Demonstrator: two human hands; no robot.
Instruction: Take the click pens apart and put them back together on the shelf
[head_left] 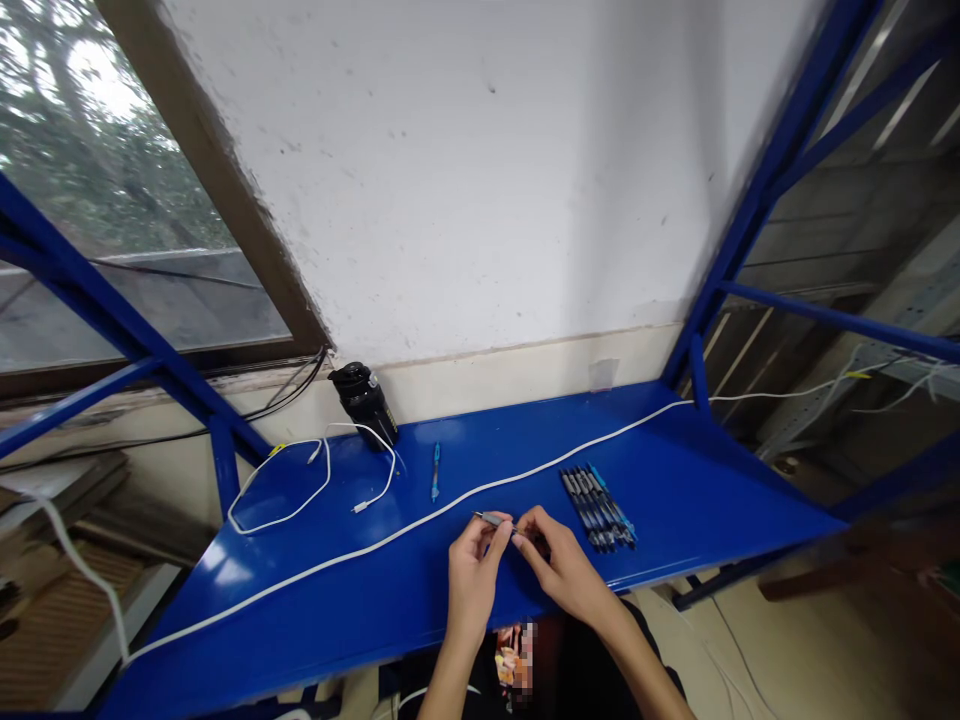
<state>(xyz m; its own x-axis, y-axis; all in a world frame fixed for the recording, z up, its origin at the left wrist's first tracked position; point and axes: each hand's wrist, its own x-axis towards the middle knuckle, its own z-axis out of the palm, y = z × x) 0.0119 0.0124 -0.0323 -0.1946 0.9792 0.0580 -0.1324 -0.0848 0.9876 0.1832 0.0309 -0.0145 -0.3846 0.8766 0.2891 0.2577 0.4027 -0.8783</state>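
Above the front part of the blue table, my left hand (476,560) pinches a slim dark pen (491,518) with a grey grip; its tip points up and to the left. My right hand (559,560) meets it at the other end, fingertips pressed together near the pen's right end. What exactly the right fingertips hold is too small to make out. To the right lies a row of several pens (592,505), mostly black with a blue one among them, side by side. A single blue pen (436,472) rests farther back, left of my hands.
A white cable (465,497) crosses the blue table (517,430) from left to right, just beyond my hands. Another white cable (281,520) lies looped at the left, near a black bottle (365,405). Blue metal frames (750,220) rise at both ends; a wall stands behind.
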